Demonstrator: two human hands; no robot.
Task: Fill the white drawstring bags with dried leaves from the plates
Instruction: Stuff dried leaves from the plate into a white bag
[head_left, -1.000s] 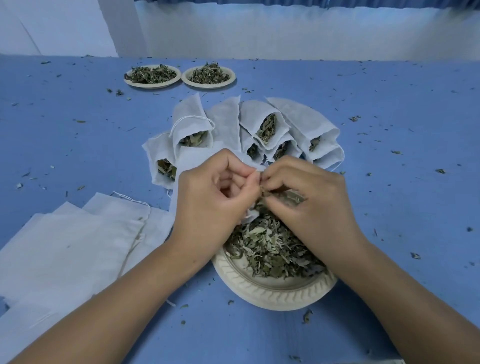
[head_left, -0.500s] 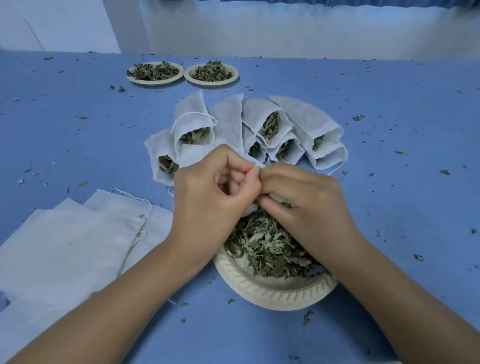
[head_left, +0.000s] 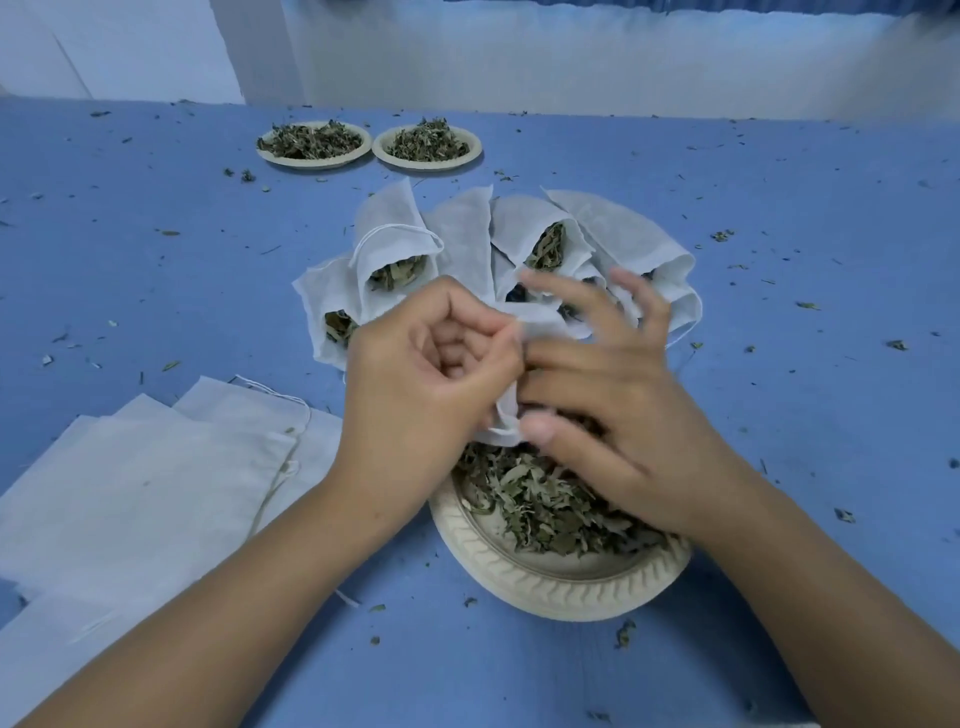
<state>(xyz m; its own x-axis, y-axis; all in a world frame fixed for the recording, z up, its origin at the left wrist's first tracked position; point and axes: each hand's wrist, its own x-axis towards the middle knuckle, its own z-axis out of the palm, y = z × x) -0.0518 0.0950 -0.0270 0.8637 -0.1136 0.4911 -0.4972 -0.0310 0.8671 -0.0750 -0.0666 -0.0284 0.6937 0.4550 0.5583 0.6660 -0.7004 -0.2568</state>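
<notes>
Three plates: the near plate (head_left: 545, 587) sits right under both hands, heaped with dried leaves (head_left: 540, 509), so anything that slips lands back on the pile. The two far plates (head_left: 314, 164) wait well beyond it, spare stock by the look of them.
Held: the bag in hand (head_left: 506, 421), a white drawstring one, hangs just over the far edge of the near plate with its mouth turned towards the right hand.
Holding side: the left hand (head_left: 431, 379) has its fingers (head_left: 493, 338) clenched on the bag's rim, pinching it, I'd say to keep the mouth from closing.
Feeding side: the right hand (head_left: 623, 415) is over the right half of the near plate. Its fingers (head_left: 561, 296) are spread, straight and blurred, released, with nothing in them that I can make out. The thumb lies at the bag's edge.
Done: the filled bags (head_left: 395, 228) fan out just beyond the near plate, mouths facing it, leaves showing, strings undrawn.
Waiting: the empty bags (head_left: 156, 493) lie flat to the left of the near plate, handy for the holding hand.
Underneath: the blue surface (head_left: 805, 415) has crumbs scattered all round the near plate.
Step, as I judge it: this bag is mid-load.
</notes>
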